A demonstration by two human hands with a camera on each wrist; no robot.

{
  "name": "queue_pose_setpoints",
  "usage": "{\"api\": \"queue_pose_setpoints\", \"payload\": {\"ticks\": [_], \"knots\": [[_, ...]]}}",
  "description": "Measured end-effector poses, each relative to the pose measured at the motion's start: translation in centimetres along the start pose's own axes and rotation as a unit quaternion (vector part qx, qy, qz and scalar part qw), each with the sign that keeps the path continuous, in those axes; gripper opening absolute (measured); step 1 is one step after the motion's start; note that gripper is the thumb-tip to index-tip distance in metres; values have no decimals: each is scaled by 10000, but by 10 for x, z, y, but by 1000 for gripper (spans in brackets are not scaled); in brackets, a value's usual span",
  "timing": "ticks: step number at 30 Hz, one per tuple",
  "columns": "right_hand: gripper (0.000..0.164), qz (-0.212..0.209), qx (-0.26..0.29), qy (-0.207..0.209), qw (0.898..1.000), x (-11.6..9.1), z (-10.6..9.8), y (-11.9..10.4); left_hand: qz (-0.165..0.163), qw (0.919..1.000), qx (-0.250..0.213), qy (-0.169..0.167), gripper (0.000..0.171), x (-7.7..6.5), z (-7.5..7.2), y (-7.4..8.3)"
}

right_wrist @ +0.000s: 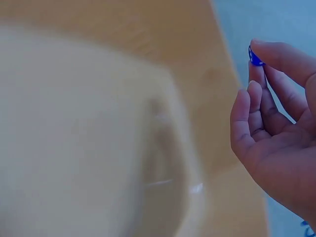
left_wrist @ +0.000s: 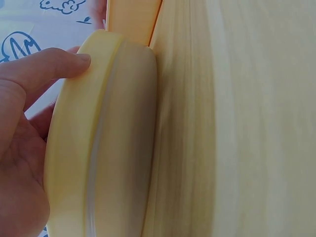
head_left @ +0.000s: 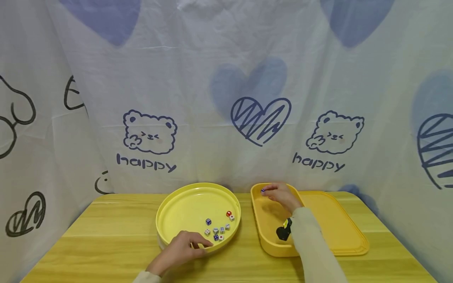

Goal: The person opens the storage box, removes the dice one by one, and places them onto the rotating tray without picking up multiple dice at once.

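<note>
My right hand (head_left: 281,195) pinches a blue die (right_wrist: 256,57) between thumb and fingertip, over the far left part of a rectangular orange-yellow box (head_left: 262,236). In the head view that blue die (head_left: 262,191) shows small at the fingertips. My left hand (head_left: 184,249) grips the near rim of a round yellow tray (head_left: 184,208). Seen from the left wrist, the thumb (left_wrist: 74,64) lies on the outside of the tray's wall (left_wrist: 74,148), with other fingers behind the rim. Several white dice (head_left: 222,230), two blue dice (head_left: 209,221) and a red die (head_left: 229,214) lie in the tray's right half.
A flat orange-yellow lid (head_left: 332,220) lies right of the box, partly behind the right sleeve (head_left: 315,247). Both containers stand on a wood-grain table (head_left: 116,236). A white curtain (head_left: 201,149) with hearts and bears hangs behind it. The right forearm crosses the box's near right side.
</note>
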State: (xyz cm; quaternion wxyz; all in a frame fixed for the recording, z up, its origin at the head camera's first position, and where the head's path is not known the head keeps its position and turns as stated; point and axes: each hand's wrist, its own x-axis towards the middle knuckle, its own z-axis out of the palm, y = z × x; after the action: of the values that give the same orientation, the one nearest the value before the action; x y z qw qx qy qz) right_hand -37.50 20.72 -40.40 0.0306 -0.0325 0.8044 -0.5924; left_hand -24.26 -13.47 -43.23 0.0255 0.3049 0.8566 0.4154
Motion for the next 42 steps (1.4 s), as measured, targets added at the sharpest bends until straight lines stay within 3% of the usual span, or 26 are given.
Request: {"api": "queue_pose_setpoints", "payload": {"ticks": [3, 11, 20, 32, 37, 42], "knots": [[18, -363, -246, -1, 9990, -2, 0, -10, -5, 10000, 29, 14, 15, -1, 0, 0], [18, -716, -574, 218, 9955, -14, 10, -46, -28, 10000, 2, -11, 15, -2, -2, 0], [13, -1000, -409, 578, 9925, -37, 34, -70, 37, 10000, -9, -37, 16, -2, -2, -1], [10, -1899, -565, 698, 9777, -65, 86, -57, 98, 9999, -1, -22, 16, -3, -1, -3], [13, -1889, -548, 502, 9792, -68, 107, -43, 90, 10000, 4, -23, 15, -2, 0, -3], [12, -1809, -384, 222, 9825, -67, 116, -35, 118, 9999, 23, -8, 15, 0, 1, -1]]}}
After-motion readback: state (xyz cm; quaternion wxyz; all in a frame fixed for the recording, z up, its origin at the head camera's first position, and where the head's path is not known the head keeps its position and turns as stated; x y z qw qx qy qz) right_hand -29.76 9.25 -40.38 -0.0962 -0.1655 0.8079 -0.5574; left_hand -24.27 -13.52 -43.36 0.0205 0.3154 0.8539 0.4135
